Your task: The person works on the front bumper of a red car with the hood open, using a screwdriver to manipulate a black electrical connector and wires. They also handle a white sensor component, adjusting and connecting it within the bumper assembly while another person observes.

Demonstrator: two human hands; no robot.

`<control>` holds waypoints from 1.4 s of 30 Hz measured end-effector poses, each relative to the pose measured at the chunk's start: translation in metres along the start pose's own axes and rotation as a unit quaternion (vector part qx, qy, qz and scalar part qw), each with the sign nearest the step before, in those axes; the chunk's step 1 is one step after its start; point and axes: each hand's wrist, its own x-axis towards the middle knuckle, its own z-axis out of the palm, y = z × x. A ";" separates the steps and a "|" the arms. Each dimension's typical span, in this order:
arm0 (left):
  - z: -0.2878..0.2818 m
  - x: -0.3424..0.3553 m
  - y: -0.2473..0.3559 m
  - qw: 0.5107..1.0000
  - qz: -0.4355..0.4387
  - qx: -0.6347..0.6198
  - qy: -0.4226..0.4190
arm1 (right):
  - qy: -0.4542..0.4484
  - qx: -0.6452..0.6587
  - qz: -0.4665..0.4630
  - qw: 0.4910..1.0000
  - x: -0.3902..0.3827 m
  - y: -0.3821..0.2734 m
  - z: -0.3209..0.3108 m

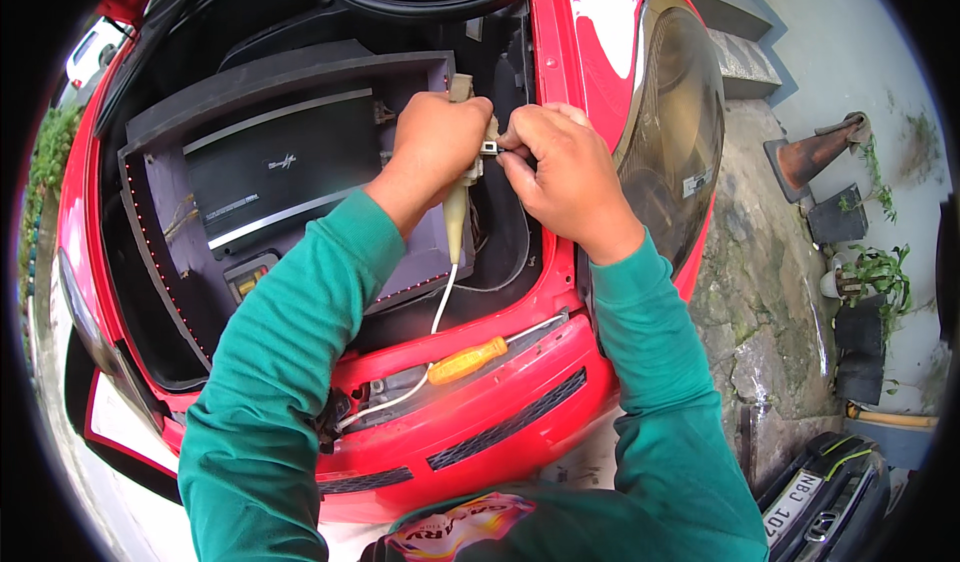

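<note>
**Both hands met over a small white-and-dark fitting inside the open compartment of a glossy red car**

From my end of the feed, I saw a grey-purple box-shaped panel filling the left of the compartment, with red dots lining its edges. Set into it was a flat black rectangular amplifier with silver edge strips; just below that sat a small dark square module showing a patch of yellow.

Next came the left hand, its fingers curled closed around a cream-coloured device with a tapered lower end; I could not tell its exact kind. A thin white cord dropped from that tapered end to the car's front edge, where a screwdriver with a yellow handle lay, apart from both hands.

The fitting was between the hands, right beside the device. The right hand was nearly closed, thumb and forefinger pinching at the fitting's right side.

Farther right I had a large tinted headlight, then, well apart, a worn orange-brown cone leaning near a pale wall, and a black car part bearing a white plate.
</note>
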 end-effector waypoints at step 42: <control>-0.058 -0.075 -0.041 0.925 0.080 -0.126 -0.349 | -0.022 0.040 0.064 0.997 0.004 0.000 0.002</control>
